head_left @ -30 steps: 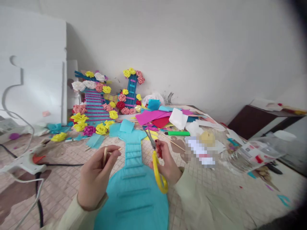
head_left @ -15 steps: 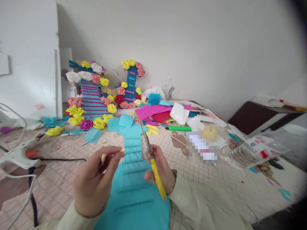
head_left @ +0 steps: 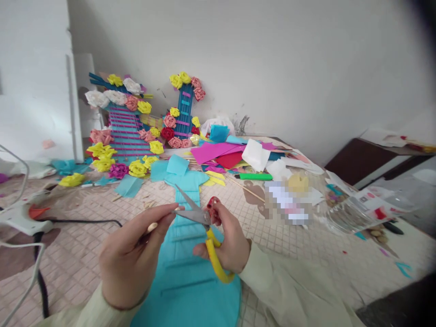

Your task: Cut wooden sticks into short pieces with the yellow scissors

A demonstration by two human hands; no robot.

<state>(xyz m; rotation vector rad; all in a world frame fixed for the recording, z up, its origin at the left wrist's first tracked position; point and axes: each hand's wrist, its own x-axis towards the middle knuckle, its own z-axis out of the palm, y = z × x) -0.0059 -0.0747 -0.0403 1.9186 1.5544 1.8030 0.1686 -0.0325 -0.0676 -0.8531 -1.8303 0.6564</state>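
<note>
My left hand point(head_left: 132, 254) is closed in a pinch on a thin pale wooden stick point(head_left: 152, 227), whose ends show between the fingers. Yellow-handled scissors point(head_left: 197, 215) are in my right hand point(head_left: 230, 240), thumb and fingers around the handles. Their blades stand apart, the lower one at the tip of the stick. Something red point(head_left: 213, 205) shows at my right fingertips; I cannot make out what it is. Below both hands lies a turquoise guitar-shaped piece point(head_left: 194, 299) with ridges across its neck and body.
Two decorated pieces with paper flowers point(head_left: 126, 131) lean at the back. Coloured paper sheets point(head_left: 218, 152), a green marker-like object point(head_left: 255, 176) and a long stick point(head_left: 245, 188) lie behind. A clear plastic container point(head_left: 361, 211) is on the right, a white glue gun point(head_left: 25, 222) on the left.
The scissors have turned to the left and their blades have opened, coming to the stick's tip. The stick stays pinched in my left hand. The view has shifted slightly.
</note>
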